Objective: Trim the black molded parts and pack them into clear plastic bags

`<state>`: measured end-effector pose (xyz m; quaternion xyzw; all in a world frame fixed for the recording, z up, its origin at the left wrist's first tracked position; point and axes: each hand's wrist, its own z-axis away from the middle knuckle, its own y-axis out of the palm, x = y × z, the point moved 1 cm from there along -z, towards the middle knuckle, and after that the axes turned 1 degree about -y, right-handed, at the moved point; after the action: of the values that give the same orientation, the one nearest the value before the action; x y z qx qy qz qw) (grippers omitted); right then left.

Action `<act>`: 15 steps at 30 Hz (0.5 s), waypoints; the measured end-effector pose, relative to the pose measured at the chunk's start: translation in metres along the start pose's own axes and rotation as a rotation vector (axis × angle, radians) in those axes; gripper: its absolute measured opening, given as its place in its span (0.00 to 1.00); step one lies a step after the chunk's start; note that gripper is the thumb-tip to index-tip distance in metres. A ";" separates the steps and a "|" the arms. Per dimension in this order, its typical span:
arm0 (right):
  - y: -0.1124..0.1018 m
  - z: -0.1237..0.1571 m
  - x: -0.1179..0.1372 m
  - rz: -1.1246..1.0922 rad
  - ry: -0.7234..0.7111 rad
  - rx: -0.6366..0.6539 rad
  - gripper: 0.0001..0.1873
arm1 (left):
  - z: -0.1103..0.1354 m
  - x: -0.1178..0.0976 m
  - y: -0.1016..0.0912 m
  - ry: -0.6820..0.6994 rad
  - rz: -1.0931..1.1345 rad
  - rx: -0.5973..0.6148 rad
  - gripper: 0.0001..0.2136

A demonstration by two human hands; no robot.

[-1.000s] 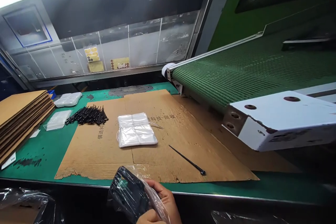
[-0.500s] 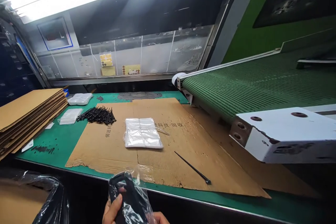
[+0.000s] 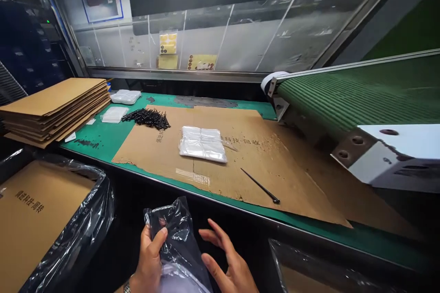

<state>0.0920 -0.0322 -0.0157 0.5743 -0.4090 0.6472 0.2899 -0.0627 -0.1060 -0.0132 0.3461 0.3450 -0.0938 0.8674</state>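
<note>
My left hand (image 3: 149, 258) grips a black plastic part wrapped in a clear bag (image 3: 173, 233), held low in front of the table edge. Beside the bag on its right is my right hand (image 3: 228, 263), fingers spread and holding nothing. On the brown cardboard sheet (image 3: 165, 158) lie a stack of clear bags (image 3: 202, 143) and one loose black cable tie (image 3: 260, 186). A heap of black cable ties (image 3: 147, 118) rests at the sheet's far left corner.
A green conveyor belt (image 3: 343, 96) with a white end bracket (image 3: 395, 153) juts over the table from the right. Stacked flat cardboard (image 3: 57, 109) lies at the left. A bag-lined carton (image 3: 41, 219) stands below left. More bag packs (image 3: 124, 96) lie at the back.
The view has tilted down and left. The bagged part has dropped below the table edge. My right hand has let go of it and opened beside it.
</note>
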 end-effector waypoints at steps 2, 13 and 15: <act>0.025 0.004 0.002 -0.145 -0.004 -0.024 0.43 | 0.009 0.004 0.006 0.012 0.028 0.048 0.19; 0.052 0.021 -0.019 -0.598 0.548 0.000 0.27 | 0.007 0.029 0.011 0.098 -0.049 0.268 0.17; 0.050 0.027 -0.023 -0.595 0.615 0.036 0.18 | 0.004 0.028 0.011 0.014 0.005 0.261 0.17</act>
<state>0.0676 -0.0777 -0.0483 0.4523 -0.1085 0.6837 0.5623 -0.0352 -0.0989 -0.0237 0.4573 0.3353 -0.1334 0.8128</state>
